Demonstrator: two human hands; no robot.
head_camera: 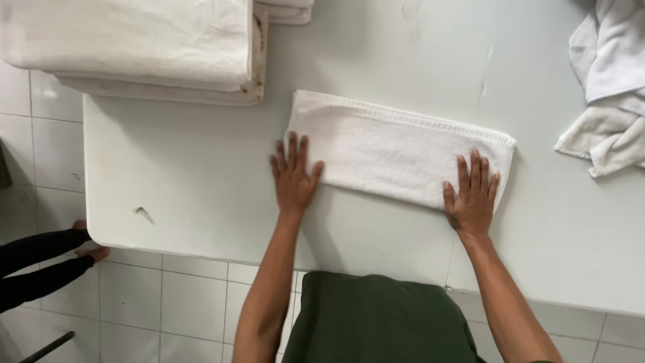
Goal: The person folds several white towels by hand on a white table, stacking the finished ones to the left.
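Both hands lay flat, fingers spread and gripping nothing: the left hand on the near-left end of the folded white towel, the right hand on its near-right corner, pinning it to the surface; folded linen stacked far left

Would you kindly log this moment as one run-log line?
left hand: flat on folded white towel, left end | right hand: flat on its right end | towel lies on white table | stacked linens far left

Bare table left of the folded towel — stacked linens and crumpled cloths crowd the far corners.
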